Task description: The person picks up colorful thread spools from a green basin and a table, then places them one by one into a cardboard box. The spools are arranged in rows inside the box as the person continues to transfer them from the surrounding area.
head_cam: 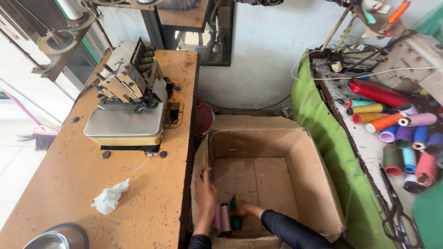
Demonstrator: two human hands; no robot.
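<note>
Head view, looking down. Both hands are reaching into an open cardboard box [295,152] standing on the floor between two tables.

The left hand [205,191] is lying flat against the box's left inner wall, fingers spread and released — grasping nothing. Just beside it, two spools are standing upright on the box floor: a pink spool [218,217] and a pale spool [226,217], touching each other.

The right hand [241,210] is coming in from the lower right, its dark sleeve [288,230] crossing the box's near edge. Its fingers are clenching around a green spool [235,216], which is standing just beside the pale spool, near the box's front left corner. The fingertips are hidden behind the spool.

The rest of the box floor is showing bare cardboard.

On the left table [60,184] an overlock machine [127,99] is sitting toward the far end, with a crumpled white cloth [110,198] lying nearer and a steel bowl [57,239] at the near edge. A broom [39,133] is lying on the floor beyond.

On the right table [364,143], edged with green fabric [337,157], many thread spools [406,133] of red, orange, yellow, purple, blue and green are lying in a heap — well apart from the box. Scissors [399,216] are lying at the near end.
</note>
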